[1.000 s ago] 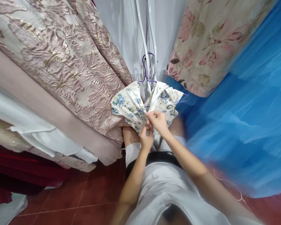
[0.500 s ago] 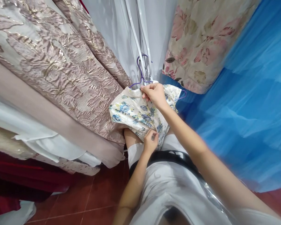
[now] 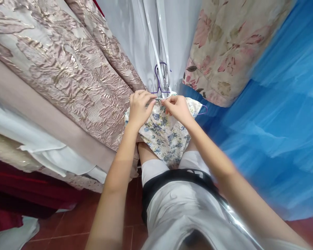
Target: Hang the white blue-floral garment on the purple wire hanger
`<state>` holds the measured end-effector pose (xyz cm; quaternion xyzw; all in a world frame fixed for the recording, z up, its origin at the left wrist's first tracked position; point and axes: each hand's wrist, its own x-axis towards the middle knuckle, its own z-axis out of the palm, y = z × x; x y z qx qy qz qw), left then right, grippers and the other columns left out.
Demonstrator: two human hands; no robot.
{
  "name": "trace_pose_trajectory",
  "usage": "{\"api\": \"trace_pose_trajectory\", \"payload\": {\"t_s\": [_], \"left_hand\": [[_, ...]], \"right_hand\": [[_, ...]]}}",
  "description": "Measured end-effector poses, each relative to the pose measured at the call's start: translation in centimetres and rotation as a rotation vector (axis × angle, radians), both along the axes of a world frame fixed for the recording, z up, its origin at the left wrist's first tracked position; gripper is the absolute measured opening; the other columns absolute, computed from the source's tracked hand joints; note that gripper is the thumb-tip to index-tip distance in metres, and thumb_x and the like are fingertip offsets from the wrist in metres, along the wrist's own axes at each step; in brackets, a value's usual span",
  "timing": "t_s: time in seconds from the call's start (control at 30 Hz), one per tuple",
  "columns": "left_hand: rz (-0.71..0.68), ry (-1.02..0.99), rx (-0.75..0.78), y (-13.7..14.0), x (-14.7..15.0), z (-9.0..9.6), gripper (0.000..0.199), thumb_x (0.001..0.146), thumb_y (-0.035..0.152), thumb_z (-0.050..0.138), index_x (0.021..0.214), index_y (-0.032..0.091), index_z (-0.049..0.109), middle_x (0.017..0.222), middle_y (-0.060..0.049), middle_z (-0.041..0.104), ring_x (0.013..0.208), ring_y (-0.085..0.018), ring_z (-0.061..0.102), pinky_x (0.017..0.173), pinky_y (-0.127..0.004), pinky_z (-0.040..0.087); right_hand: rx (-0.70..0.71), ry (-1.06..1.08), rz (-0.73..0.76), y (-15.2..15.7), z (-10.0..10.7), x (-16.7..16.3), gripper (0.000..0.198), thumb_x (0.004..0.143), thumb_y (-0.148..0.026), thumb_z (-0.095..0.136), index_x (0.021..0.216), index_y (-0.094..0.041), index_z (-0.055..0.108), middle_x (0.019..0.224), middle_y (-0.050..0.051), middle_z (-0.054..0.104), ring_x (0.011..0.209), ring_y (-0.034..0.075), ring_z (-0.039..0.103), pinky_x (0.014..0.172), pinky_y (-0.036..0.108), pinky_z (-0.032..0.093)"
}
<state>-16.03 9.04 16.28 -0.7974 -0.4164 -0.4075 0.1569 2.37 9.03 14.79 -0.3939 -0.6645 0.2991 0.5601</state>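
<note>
A white dress with blue and yellow flowers (image 3: pixel 163 133) hangs in front of me on a purple hanger (image 3: pixel 159 79). My left hand (image 3: pixel 141 106) is at the dress's neckline, its thumb and fingertips pinched on the edge of the cloth. Right beside it, my right hand (image 3: pixel 177 108) also pinches the neckline with thumb and forefinger. The fingertips of both hands nearly meet below the hanger's hook. Whether they hold a small fastening there is too small to make out.
White straps (image 3: pixel 152 41) run down to the hanger. Pink brocade cloth (image 3: pixel 67 69) hangs at left above folded white fabric (image 3: pixel 57 156). On the right hang a pink-flowered cloth (image 3: pixel 224 52) and blue tulle (image 3: pixel 276 139). Red floor tiles (image 3: pixel 70 222) show below.
My left hand has moved up from the lower part of the dress to the neckline, beside my right hand. My right hand stays at the neckline.
</note>
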Motion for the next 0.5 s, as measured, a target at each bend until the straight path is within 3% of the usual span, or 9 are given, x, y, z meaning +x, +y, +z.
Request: {"api": "trace_pose_trajectory", "payload": {"t_s": [0.1,0.27,0.5], "left_hand": [[0.004,0.032,0.001,0.9,0.5,-0.6,0.027,0.106,0.041,0.048,0.101,0.022,0.067,0.104,-0.008,0.07,0.113,-0.028,0.059,0.106,-0.047,0.044],[-0.059,-0.071,0.068,1.0,1.2,-1.1,0.03,0.108,0.041,0.044,0.1,0.02,0.063,0.101,-0.009,0.067,0.103,-0.025,0.063,0.098,-0.041,0.048],[-0.129,-0.122,0.069,0.2,1.4,-0.6,0.03,0.107,0.043,0.048,0.096,0.019,0.062,0.096,-0.007,0.066,0.099,-0.023,0.065,0.093,-0.038,0.05]], "right_hand": [[0.0,-0.056,-0.04,0.5,-0.4,-0.8,0.028,0.092,-0.03,0.065,0.067,-0.017,0.065,0.047,-0.001,0.059,0.048,0.013,0.054,0.056,0.026,0.042],[0.014,0.13,-0.044,0.4,-0.8,-2.7,0.027,0.09,-0.023,0.062,0.064,-0.019,0.056,0.047,-0.004,0.055,0.043,0.01,0.047,0.054,0.025,0.039],[0.123,0.239,-0.112,0.3,-2.3,-3.5,0.021,0.093,-0.034,0.063,0.079,-0.021,0.057,0.055,-0.005,0.057,0.051,0.012,0.051,0.06,0.026,0.041]]}}
